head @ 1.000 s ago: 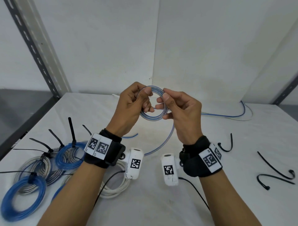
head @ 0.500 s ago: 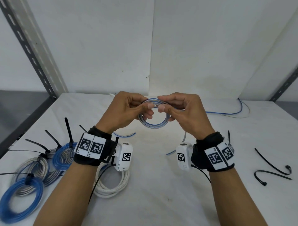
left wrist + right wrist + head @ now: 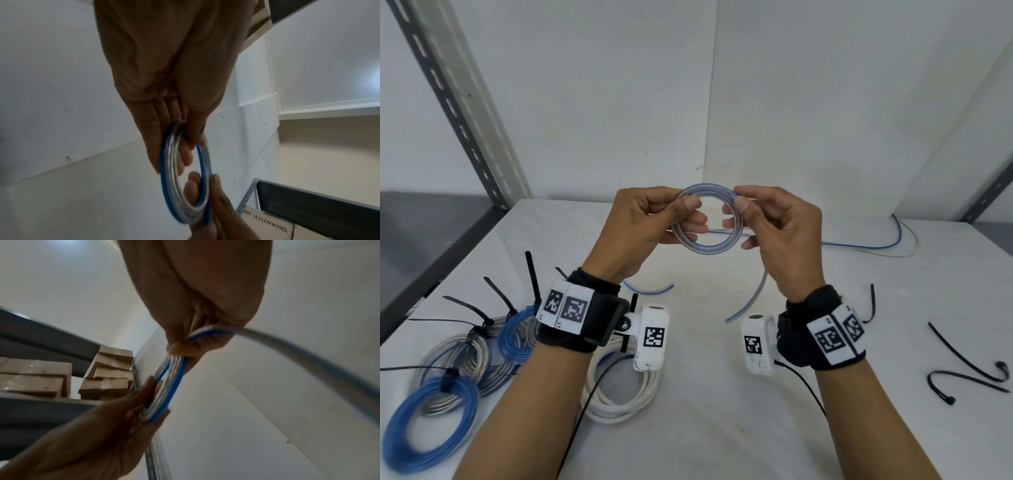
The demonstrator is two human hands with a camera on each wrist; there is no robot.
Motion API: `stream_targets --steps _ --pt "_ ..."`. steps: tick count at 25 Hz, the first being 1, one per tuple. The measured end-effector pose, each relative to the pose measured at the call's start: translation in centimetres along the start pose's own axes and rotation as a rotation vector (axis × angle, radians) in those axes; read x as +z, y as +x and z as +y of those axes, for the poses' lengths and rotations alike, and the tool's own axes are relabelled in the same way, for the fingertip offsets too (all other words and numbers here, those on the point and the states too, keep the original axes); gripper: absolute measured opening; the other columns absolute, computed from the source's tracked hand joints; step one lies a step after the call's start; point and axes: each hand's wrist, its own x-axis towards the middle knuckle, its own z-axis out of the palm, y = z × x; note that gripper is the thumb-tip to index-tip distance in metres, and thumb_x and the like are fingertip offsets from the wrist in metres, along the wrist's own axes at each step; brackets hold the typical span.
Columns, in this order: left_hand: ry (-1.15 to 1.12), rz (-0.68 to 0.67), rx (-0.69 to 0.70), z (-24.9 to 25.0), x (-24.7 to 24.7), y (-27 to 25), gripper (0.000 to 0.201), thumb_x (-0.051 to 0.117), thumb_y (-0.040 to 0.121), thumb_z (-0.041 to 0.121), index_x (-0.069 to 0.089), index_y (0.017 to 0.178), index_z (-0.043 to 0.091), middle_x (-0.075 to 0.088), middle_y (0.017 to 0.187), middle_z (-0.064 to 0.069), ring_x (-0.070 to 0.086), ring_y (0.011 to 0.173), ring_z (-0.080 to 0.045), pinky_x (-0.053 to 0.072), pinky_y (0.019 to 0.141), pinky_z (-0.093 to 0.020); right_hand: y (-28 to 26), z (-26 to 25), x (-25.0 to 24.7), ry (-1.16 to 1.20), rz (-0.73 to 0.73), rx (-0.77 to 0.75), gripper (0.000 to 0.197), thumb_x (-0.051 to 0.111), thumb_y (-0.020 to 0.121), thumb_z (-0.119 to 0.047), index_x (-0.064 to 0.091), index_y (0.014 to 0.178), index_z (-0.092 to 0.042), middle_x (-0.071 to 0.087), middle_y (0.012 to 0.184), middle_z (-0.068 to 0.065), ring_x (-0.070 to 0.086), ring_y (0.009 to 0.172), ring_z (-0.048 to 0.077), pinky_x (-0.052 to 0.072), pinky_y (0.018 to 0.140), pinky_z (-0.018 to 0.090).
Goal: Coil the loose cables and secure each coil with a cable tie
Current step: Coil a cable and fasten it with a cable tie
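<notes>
A small coil of clear cable with a blue stripe [image 3: 707, 245] is held up above the white table [image 3: 722, 428]. My left hand [image 3: 650, 222] pinches the coil's left side between thumb and fingers [image 3: 185, 155]. On the right side, my right hand [image 3: 770, 222] pinches the coil [image 3: 174, 369] the same way. A loose tail [image 3: 750, 301] hangs from under the right hand down to the table; it is blurred in the right wrist view [image 3: 308, 361]. More of this cable [image 3: 859, 245] trails off to the far right. Loose black cable ties [image 3: 969, 373] lie at the right.
Several tied coils, blue [image 3: 428, 421] and grey [image 3: 458, 356], sit at the left with black tie tails sticking up. A white cable coil [image 3: 619, 397] lies under my left wrist. Another black tie [image 3: 871, 301] lies behind my right wrist. A grey shelf upright [image 3: 448, 96] rises at the left.
Both hands turned the coil, drew slightly apart and now pinch it at opposite sides. The hanging tail has swung under the right hand.
</notes>
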Motion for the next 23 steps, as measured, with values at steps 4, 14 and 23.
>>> stream_targets --steps 4,14,23 --pt "-0.082 0.049 -0.018 -0.3 0.8 0.0 0.018 0.067 0.095 0.017 0.074 0.104 0.003 0.077 0.087 -0.015 0.077 0.083 -0.029 0.063 0.075 -0.039 -0.6 0.2 1.1 0.089 0.099 -0.001 0.008 0.07 0.094 -0.01 0.065 0.097 -0.005 0.078 0.088 0.01 0.076 0.073 0.025 0.051 0.047 0.026" --pt "0.097 -0.185 -0.207 0.2 2.0 -0.3 0.051 0.042 0.105 0.047 0.041 0.064 0.017 0.024 0.059 0.006 0.024 0.052 -0.015 0.042 0.061 -0.028 -0.2 0.2 0.0 -0.133 -0.175 -0.049 0.003 0.072 0.093 -0.011 0.071 0.091 -0.008 0.076 0.081 0.008 0.072 0.067 0.024 0.049 0.049 0.026" --pt "-0.505 0.05 -0.176 0.5 2.4 0.3 0.049 0.04 0.108 0.041 0.033 0.065 0.019 0.009 0.059 0.004 0.011 0.046 -0.011 0.03 0.048 -0.022 -1.0 0.5 2.1 0.292 0.007 0.159 0.014 0.064 0.097 -0.011 0.068 0.108 -0.004 0.077 0.093 0.015 0.076 0.082 0.025 0.054 0.056 0.025"
